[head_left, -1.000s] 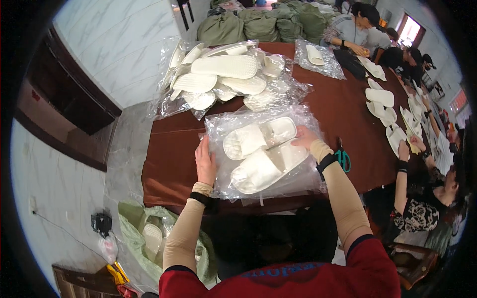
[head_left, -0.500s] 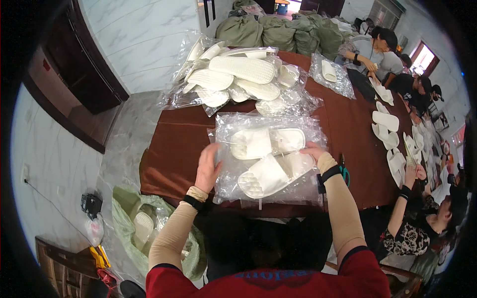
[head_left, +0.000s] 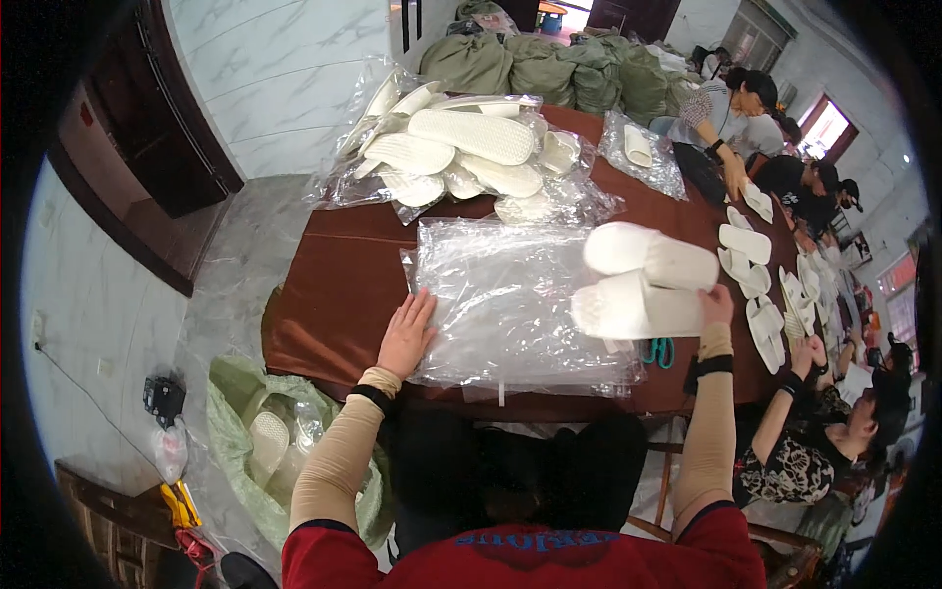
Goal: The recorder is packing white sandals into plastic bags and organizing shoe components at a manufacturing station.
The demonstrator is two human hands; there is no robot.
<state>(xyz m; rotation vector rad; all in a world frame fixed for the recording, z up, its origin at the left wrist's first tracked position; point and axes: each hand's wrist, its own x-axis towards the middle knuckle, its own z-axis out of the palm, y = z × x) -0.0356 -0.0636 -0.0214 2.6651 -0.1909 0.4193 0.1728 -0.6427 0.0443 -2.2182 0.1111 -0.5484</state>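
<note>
A pair of white slippers (head_left: 643,285) is held by my right hand (head_left: 716,306), its fingers closed at the right-hand ends of the soles. The pair hovers over the right part of a stack of clear plastic bags (head_left: 500,304), which lies flat before me on the brown-covered table (head_left: 324,285). My left hand (head_left: 408,334) rests with fingers stretched out on the stack's left edge. Scissors with teal handles (head_left: 659,352) lie below the slippers, partly hidden.
Bagged slippers (head_left: 461,147) are heaped behind the stack. More loose slippers (head_left: 751,260) line the table's right side, where co-workers (head_left: 819,432) sit. On the floor at left, a green sack (head_left: 231,402) holds slippers. Full green sacks (head_left: 549,74) stand beyond the table.
The slippers have moved right, off the middle of the bags, in my right hand. My left hand has come down onto the bags' left edge. The view has shifted slightly.
</note>
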